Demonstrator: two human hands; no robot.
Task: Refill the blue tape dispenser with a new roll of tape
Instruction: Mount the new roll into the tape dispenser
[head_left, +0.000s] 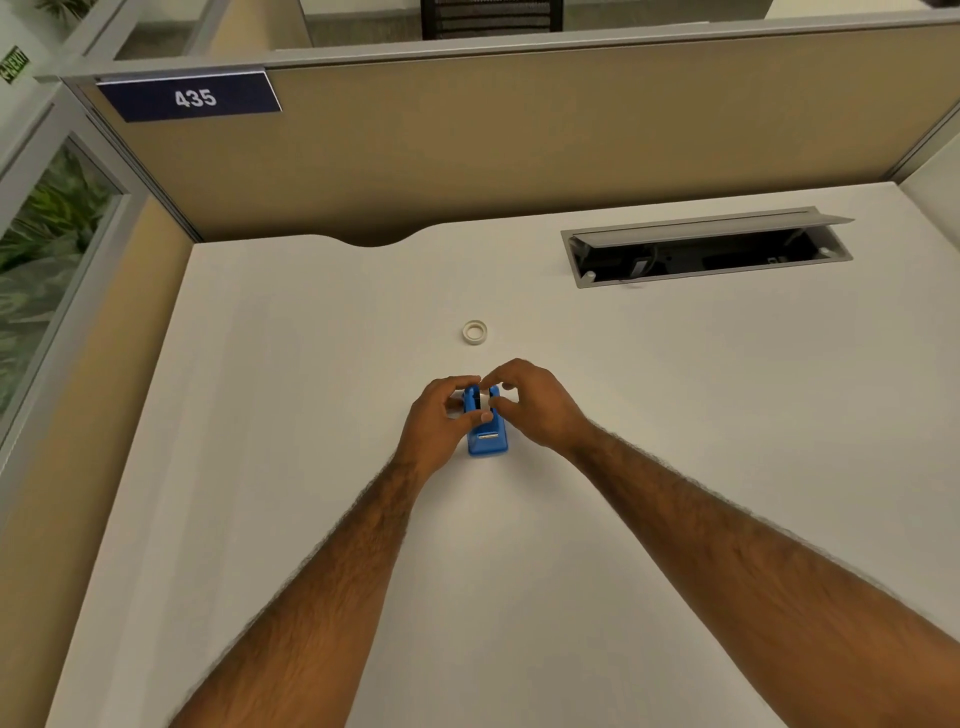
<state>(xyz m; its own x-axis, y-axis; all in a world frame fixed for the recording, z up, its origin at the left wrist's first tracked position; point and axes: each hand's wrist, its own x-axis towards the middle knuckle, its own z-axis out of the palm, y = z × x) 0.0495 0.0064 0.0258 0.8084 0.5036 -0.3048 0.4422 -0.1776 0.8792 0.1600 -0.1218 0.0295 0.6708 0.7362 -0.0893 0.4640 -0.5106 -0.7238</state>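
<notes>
Both hands, left hand and right hand, pinch the blue tape dispenser on the bench; it may tip under uneven pressure; the tape roll lies apart.

Counted on the white desk: one blue tape dispenser; one white ring-shaped roll, just beyond the dispenser; two hands, left hand and right hand, either side of the dispenser; one open cable hatch, far right of the dispenser; one number plate, beyond, on the partition.
</notes>
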